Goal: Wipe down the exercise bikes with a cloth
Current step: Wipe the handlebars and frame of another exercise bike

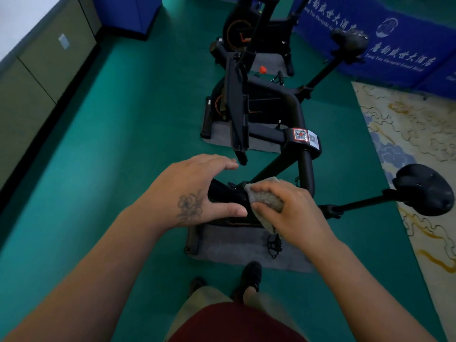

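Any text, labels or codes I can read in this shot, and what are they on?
Blue banner: white Chinese characters, and a Latin line that looks like "Grand Hotel" at its end; the rest is too blurred to read.
Bike frame: two QR stickers, print too small to read.
Far bike: orange mark, unreadable.
Cloth and hands: no text.

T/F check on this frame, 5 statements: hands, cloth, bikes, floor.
1. The right hand holds the cloth against the nearest bike. True.
2. The left hand also grips the cloth. False: its thumb and fingers straddle the bike's black handlebar part, beside the cloth.
3. Three bikes stand in a row. True.
4. The nearest bike's saddle is red. False: black.
5. The bikes stand on bare floor. False: on grey mats.
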Demonstrator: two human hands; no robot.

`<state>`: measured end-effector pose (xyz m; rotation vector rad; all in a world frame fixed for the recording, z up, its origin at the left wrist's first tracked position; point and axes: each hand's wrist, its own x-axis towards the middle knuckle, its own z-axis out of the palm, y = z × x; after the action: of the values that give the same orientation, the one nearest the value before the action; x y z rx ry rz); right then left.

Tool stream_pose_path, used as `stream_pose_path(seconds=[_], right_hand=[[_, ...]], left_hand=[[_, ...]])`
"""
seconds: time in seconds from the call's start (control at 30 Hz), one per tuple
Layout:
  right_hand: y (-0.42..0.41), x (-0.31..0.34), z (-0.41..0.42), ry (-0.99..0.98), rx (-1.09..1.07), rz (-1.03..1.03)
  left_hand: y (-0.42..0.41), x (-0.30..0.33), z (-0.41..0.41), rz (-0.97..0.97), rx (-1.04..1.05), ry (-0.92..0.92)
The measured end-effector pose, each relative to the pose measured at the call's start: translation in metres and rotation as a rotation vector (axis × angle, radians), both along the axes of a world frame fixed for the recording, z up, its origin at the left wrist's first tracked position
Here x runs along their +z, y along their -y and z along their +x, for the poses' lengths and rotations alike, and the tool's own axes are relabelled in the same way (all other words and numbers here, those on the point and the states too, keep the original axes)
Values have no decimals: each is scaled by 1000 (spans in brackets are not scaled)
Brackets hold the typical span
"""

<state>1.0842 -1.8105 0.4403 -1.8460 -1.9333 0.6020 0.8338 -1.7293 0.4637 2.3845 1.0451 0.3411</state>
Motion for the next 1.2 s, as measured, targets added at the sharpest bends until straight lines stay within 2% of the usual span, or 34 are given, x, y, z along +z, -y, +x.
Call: stream_pose_path(seconds=[0.27,0.47,0.57,0.77,1.0,1.2], right_hand=[[11,-6,25,40,-86,41],[7,-14,8,-64,-40,74],[12,-15,24,-87,-46,73],[29,-22,68,-37,-175,86],[20,-25,35,-66,-68,148],[30,-26,65,-76,-77,131]], left_hand=[[-3,-3,7,30,-5,-48],[-7,6,27,147,-65,-163],[-12,10,38,149,-76,-225],[-19,5,43,139,-69,-218],[-15,8,44,143,-56,-266],[-11,9,42,154,-54,-301]])
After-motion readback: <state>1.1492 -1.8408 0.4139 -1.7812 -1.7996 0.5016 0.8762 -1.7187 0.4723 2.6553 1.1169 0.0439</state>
